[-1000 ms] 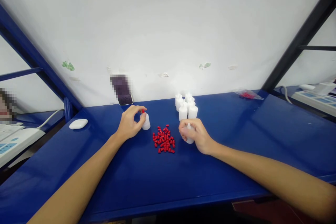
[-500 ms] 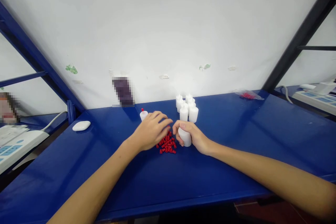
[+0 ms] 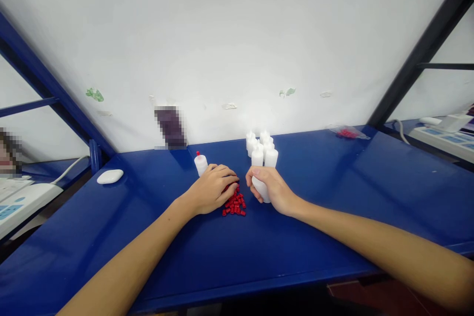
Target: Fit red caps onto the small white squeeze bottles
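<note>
My right hand [image 3: 273, 188] is wrapped round a white plastic bottle [image 3: 260, 189], which is tilted; its top is hidden by the fingers. My left hand [image 3: 212, 188] lies low over a heap of small red caps [image 3: 235, 203], fingers bent and the thumb apart from them. Its fingertips reach the far side of the heap, and I see no cap held between them. Just beyond that hand stands a white bottle [image 3: 201, 163] with a red cap on its tip. Several uncapped white bottles [image 3: 258, 152] stand grouped behind my right hand.
The blue table [image 3: 326, 197] meets a white wall. On its left lies a smooth white object [image 3: 110, 177]; at the back right is a clear bag [image 3: 347, 132] with red pieces. A blurred dark panel [image 3: 170, 127] stands against the wall. Metal posts rise on both sides.
My left hand has come down onto the red caps. My right hand keeps its hold on the bottle, now turned further over it. The view has shifted slightly.
</note>
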Demonstrator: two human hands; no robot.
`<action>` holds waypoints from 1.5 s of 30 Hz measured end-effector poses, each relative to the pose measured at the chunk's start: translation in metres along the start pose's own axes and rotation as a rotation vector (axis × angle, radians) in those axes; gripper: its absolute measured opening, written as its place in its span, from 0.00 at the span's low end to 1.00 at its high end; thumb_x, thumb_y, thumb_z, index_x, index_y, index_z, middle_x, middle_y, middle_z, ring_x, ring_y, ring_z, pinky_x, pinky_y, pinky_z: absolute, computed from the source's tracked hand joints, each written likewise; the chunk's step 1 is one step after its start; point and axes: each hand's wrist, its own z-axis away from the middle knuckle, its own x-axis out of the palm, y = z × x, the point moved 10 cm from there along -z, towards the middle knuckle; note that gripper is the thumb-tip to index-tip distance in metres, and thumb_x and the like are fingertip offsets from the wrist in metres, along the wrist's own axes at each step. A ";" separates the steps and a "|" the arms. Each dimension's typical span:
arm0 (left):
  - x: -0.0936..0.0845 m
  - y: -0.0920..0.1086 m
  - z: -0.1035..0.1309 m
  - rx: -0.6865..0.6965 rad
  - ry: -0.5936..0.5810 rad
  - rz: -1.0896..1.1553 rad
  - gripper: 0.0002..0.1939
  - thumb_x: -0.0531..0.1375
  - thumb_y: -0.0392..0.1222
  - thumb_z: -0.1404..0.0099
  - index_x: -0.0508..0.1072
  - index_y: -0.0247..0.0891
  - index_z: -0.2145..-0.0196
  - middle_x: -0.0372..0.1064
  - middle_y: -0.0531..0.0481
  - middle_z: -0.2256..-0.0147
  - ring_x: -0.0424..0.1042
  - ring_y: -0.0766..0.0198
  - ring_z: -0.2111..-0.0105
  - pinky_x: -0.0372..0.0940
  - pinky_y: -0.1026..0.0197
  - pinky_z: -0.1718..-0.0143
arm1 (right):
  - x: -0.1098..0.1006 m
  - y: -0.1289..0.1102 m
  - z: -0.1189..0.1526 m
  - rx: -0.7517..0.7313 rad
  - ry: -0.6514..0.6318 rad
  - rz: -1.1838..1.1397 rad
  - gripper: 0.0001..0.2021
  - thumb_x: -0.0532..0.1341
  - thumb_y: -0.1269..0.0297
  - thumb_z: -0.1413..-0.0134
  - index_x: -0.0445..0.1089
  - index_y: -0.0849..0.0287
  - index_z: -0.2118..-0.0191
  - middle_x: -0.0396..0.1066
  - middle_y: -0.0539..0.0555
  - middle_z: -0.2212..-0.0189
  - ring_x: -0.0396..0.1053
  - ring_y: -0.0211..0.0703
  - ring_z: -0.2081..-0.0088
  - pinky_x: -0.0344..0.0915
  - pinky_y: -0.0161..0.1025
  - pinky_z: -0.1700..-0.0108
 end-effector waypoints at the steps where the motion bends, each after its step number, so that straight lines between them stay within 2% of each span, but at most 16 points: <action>1: -0.004 0.000 0.000 0.012 0.047 0.010 0.15 0.50 0.39 0.28 0.75 0.38 0.55 0.74 0.44 0.56 0.70 0.55 0.53 0.61 0.50 0.51 | -0.001 -0.001 0.000 -0.012 0.008 0.020 0.20 0.51 0.49 0.37 0.65 0.59 0.71 0.60 0.45 0.86 0.57 0.34 0.84 0.54 0.32 0.80; 5: -0.036 0.004 0.007 0.042 0.386 0.106 0.13 0.53 0.35 0.30 0.75 0.39 0.54 0.73 0.43 0.55 0.71 0.58 0.54 0.66 0.51 0.52 | -0.011 -0.001 -0.002 -0.038 0.071 0.097 0.18 0.50 0.47 0.35 0.65 0.57 0.57 0.60 0.43 0.83 0.59 0.36 0.82 0.56 0.32 0.79; 7: -0.051 0.010 0.013 0.057 0.553 0.167 0.11 0.56 0.34 0.32 0.75 0.40 0.56 0.74 0.45 0.57 0.72 0.60 0.57 0.69 0.55 0.55 | -0.011 -0.001 -0.003 -0.051 0.071 0.142 0.19 0.47 0.46 0.33 0.63 0.56 0.53 0.61 0.43 0.81 0.60 0.36 0.81 0.57 0.32 0.78; 9: -0.058 0.018 0.017 0.070 0.651 0.217 0.09 0.58 0.32 0.34 0.76 0.40 0.59 0.75 0.46 0.60 0.74 0.62 0.61 0.70 0.58 0.58 | -0.008 -0.004 -0.003 -0.083 0.043 0.213 0.20 0.46 0.46 0.32 0.65 0.57 0.58 0.61 0.45 0.80 0.60 0.36 0.80 0.58 0.33 0.76; 11: -0.059 0.024 0.017 0.075 0.678 0.263 0.08 0.59 0.31 0.35 0.76 0.39 0.61 0.75 0.47 0.62 0.74 0.63 0.62 0.70 0.60 0.60 | -0.004 -0.007 -0.002 -0.111 0.012 0.297 0.22 0.45 0.46 0.32 0.63 0.58 0.66 0.61 0.46 0.79 0.61 0.35 0.78 0.57 0.33 0.74; 14: -0.053 0.029 0.014 0.060 0.641 0.329 0.09 0.58 0.30 0.34 0.74 0.38 0.59 0.76 0.47 0.63 0.75 0.65 0.63 0.70 0.62 0.61 | -0.001 -0.011 0.001 -0.126 -0.011 0.406 0.25 0.43 0.45 0.31 0.58 0.57 0.73 0.60 0.47 0.79 0.59 0.36 0.77 0.55 0.35 0.72; 18: -0.049 0.027 0.013 0.019 0.609 0.367 0.09 0.59 0.32 0.34 0.74 0.37 0.57 0.75 0.48 0.65 0.74 0.66 0.66 0.70 0.63 0.62 | 0.000 -0.018 0.005 -0.163 -0.029 0.556 0.26 0.39 0.45 0.31 0.57 0.57 0.73 0.60 0.47 0.79 0.57 0.37 0.76 0.51 0.36 0.71; 23: -0.044 0.033 0.009 0.069 0.532 0.405 0.08 0.57 0.34 0.32 0.75 0.37 0.58 0.74 0.46 0.65 0.73 0.65 0.66 0.70 0.62 0.64 | 0.006 -0.021 0.007 -0.195 -0.075 0.732 0.24 0.44 0.46 0.32 0.57 0.57 0.73 0.58 0.46 0.79 0.54 0.36 0.77 0.46 0.36 0.72; 27: -0.050 0.029 0.013 0.041 0.593 0.379 0.08 0.57 0.34 0.33 0.74 0.38 0.58 0.74 0.48 0.67 0.72 0.66 0.69 0.68 0.63 0.67 | 0.005 -0.020 0.007 -0.184 -0.055 0.718 0.24 0.46 0.46 0.32 0.58 0.58 0.73 0.59 0.46 0.79 0.55 0.35 0.77 0.45 0.35 0.72; 29: -0.046 0.030 0.011 0.055 0.538 0.350 0.07 0.57 0.34 0.32 0.73 0.37 0.58 0.73 0.48 0.67 0.71 0.66 0.69 0.68 0.63 0.67 | 0.003 -0.019 0.006 -0.179 -0.041 0.720 0.23 0.46 0.46 0.33 0.58 0.58 0.73 0.59 0.46 0.79 0.54 0.35 0.77 0.45 0.35 0.72; 33: -0.028 0.034 0.005 0.103 0.349 0.350 0.10 0.54 0.33 0.31 0.72 0.37 0.55 0.74 0.46 0.65 0.71 0.64 0.67 0.66 0.61 0.64 | 0.003 -0.019 0.005 -0.176 -0.050 0.777 0.23 0.50 0.45 0.36 0.56 0.58 0.74 0.57 0.45 0.79 0.52 0.35 0.77 0.43 0.35 0.73; 39: -0.021 0.028 0.003 0.005 0.324 0.467 0.08 0.54 0.35 0.31 0.72 0.38 0.56 0.74 0.48 0.65 0.72 0.64 0.67 0.66 0.62 0.64 | 0.004 -0.017 0.003 -0.128 -0.080 0.690 0.26 0.49 0.45 0.35 0.60 0.59 0.77 0.56 0.46 0.81 0.54 0.35 0.77 0.46 0.35 0.73; 42: -0.016 0.030 0.001 -0.008 0.275 0.546 0.09 0.53 0.35 0.30 0.71 0.38 0.55 0.74 0.49 0.64 0.71 0.66 0.67 0.65 0.64 0.63 | 0.006 -0.017 0.005 -0.119 -0.095 0.661 0.25 0.49 0.47 0.35 0.65 0.60 0.76 0.56 0.46 0.81 0.54 0.35 0.77 0.46 0.35 0.73; 45: -0.013 0.031 0.001 -0.010 0.237 0.585 0.09 0.52 0.35 0.29 0.70 0.38 0.55 0.72 0.51 0.66 0.69 0.67 0.69 0.64 0.65 0.64 | 0.007 -0.017 0.006 -0.127 -0.089 0.634 0.25 0.49 0.48 0.36 0.65 0.60 0.76 0.56 0.47 0.81 0.54 0.35 0.77 0.48 0.34 0.73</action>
